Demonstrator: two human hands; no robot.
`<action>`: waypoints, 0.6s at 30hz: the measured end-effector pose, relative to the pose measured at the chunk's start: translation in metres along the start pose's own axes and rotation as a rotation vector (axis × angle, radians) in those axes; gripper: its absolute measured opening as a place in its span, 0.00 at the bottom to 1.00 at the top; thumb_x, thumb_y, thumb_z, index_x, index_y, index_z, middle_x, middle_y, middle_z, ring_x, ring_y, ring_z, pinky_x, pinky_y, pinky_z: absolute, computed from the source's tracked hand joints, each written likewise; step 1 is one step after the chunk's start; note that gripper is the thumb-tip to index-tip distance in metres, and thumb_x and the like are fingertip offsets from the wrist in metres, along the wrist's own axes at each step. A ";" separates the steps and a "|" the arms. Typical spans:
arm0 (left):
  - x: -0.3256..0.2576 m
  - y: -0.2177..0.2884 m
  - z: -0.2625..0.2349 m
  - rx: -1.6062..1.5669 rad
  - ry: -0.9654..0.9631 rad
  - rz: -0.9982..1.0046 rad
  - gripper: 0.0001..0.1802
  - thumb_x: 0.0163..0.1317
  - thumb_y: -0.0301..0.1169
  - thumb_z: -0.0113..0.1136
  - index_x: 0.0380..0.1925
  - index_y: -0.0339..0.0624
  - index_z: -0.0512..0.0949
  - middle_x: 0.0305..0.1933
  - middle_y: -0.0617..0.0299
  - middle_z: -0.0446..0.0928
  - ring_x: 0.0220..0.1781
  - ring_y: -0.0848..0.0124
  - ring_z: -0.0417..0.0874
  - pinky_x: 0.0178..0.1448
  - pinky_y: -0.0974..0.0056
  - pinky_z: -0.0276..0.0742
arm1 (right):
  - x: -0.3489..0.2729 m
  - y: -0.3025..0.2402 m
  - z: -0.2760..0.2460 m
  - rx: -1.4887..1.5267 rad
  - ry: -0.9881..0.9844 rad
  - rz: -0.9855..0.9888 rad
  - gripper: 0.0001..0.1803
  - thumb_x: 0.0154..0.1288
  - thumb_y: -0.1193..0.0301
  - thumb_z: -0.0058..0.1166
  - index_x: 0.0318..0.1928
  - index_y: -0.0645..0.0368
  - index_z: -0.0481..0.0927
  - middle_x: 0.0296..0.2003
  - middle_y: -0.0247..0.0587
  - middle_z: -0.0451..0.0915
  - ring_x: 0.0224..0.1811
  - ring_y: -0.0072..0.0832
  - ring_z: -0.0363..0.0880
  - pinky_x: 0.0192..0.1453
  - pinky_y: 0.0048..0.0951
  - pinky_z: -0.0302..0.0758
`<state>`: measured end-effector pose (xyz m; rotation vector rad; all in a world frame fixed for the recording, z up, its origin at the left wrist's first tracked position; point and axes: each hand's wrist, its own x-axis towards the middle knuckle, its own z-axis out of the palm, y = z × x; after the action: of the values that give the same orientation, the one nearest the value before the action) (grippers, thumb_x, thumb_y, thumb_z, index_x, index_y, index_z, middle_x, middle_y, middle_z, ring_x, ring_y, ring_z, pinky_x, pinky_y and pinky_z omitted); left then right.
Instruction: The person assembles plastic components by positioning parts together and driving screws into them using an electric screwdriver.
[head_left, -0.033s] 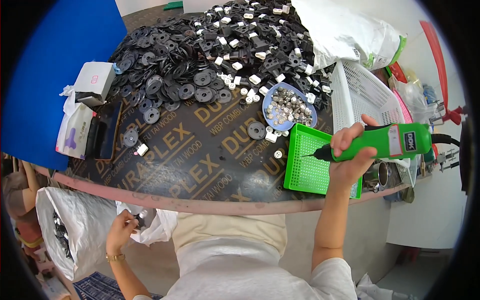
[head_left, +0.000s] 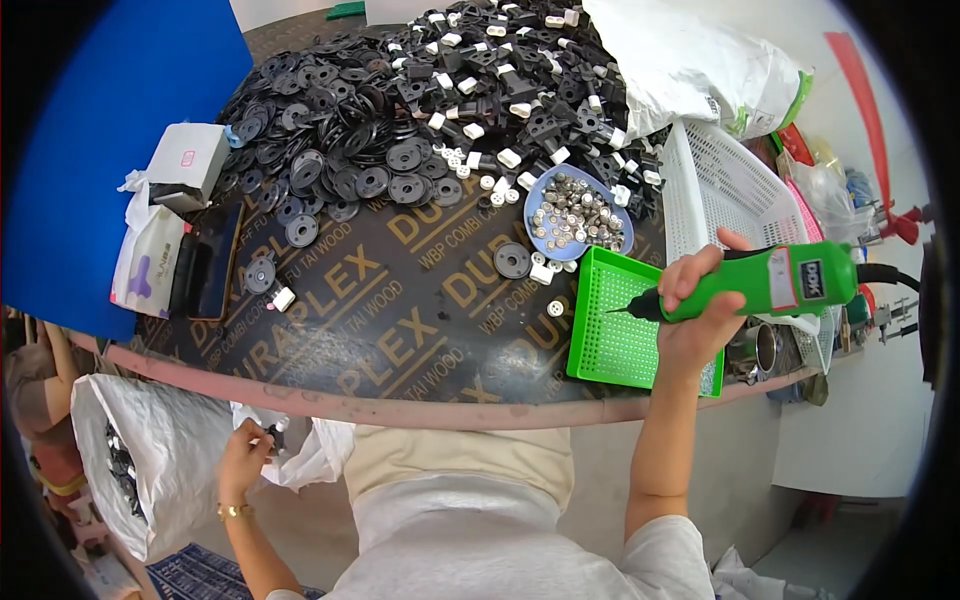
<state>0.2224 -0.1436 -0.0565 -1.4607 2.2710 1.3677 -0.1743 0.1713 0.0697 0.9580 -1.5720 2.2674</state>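
My right hand is closed around a green electric screwdriver, held level with its thin bit pointing left. The bit is above a green perforated tray; small screws seem to lie in the tray's near end. Below the table edge at the left, my left hand pinches a small black plastic part, partly hidden by the fingers. That hand is at the mouth of a white plastic bag. Beside it hangs a larger white sack with black and white parts inside.
A heap of black discs and black-and-white plastic pieces covers the far table. Next to the tray stands a blue dish of small metal-topped pieces. White baskets and a metal cup are at right; a phone lies left.
The rear of the screwdriver has shifted slightly left and down, its body rolling a little in my right hand. My left hand has moved slightly, still pinching the black part.
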 end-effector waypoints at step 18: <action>-0.010 0.055 -0.014 0.048 0.121 0.339 0.08 0.60 0.27 0.53 0.31 0.30 0.75 0.23 0.59 0.77 0.25 0.72 0.77 0.29 0.65 0.70 | -0.009 0.018 0.001 -0.141 -0.055 -0.001 0.37 0.56 0.46 0.56 0.51 0.66 0.66 0.18 0.33 0.69 0.15 0.18 0.65 0.18 0.17 0.61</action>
<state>0.1899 -0.1401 -0.0095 -1.2149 2.7071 1.3219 -0.1761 0.1653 0.0508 0.9906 -1.7273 2.1135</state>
